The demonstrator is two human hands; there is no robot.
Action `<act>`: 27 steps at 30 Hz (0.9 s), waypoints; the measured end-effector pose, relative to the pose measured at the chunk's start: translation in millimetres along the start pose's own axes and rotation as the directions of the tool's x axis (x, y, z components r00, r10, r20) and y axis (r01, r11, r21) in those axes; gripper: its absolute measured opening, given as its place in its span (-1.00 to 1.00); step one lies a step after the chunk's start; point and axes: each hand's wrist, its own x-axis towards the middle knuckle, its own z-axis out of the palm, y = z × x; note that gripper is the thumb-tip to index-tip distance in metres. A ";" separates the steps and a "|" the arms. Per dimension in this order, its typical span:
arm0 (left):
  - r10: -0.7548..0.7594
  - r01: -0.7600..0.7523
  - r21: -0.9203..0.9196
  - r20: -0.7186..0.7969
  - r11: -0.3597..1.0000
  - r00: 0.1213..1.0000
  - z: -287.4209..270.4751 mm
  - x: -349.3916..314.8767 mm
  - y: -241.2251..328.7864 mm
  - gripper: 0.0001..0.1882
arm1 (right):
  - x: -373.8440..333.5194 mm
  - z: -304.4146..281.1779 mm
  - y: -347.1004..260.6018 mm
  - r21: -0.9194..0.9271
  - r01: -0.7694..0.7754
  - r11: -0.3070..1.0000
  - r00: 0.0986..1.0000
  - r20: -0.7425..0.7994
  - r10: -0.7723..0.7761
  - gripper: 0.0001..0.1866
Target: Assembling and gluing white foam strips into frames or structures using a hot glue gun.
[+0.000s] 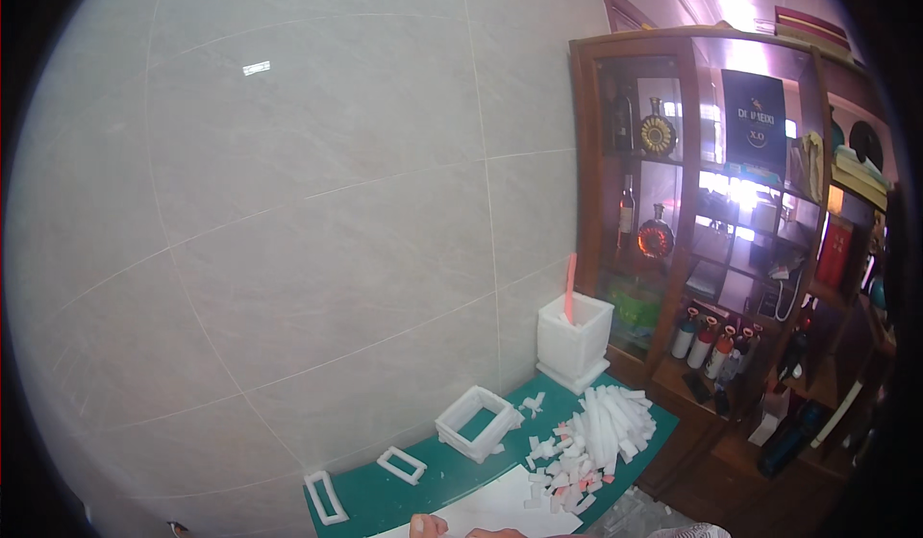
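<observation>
At the bottom edge, my left hand (427, 525) shows only its curled fingers, over a white sheet (481, 505). Whatever these fingers hold, if anything, is hidden. Just a sliver of my right hand (496, 533) appears beside it, with its fingertips cut off by the frame. Ahead on the green tabletop (370, 509) lies a stacked white rectangular frame (478, 425), which looks like foam. Two thinner white frames, a small one (402, 465) and a longer one (326, 498), lie to its left. White strips (615, 425) and small white and pink pieces (567, 466) are heaped to the right.
A square white box (575, 338) on a white base stands at the back, a pink strip (570, 288) sticking up from it. A tiled wall (317, 211) borders the table. On the right stands a wooden glass cabinet (687, 201) with bottles. Patterned cloth (692, 531) shows at the lower right.
</observation>
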 end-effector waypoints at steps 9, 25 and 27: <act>0.043 -0.049 0.090 0.065 0.995 0.997 -55.5 8.8 -2.7 -0.96 | -14.0 63.9 67.0 -0.163 -0.204 0.965 0.979 -0.036 0.201 -0.35; -0.425 0.402 0.167 0.536 0.900 0.729 13.5 -117.7 19.7 -0.51 | 15.1 8.5 9.1 0.641 -0.139 0.755 0.841 -0.326 0.431 -0.61; -0.483 0.380 0.299 0.515 0.876 0.708 4.0 -111.1 27.5 -0.44 | 13.7 9.3 9.4 0.732 -0.126 0.669 0.841 -0.278 0.463 -0.61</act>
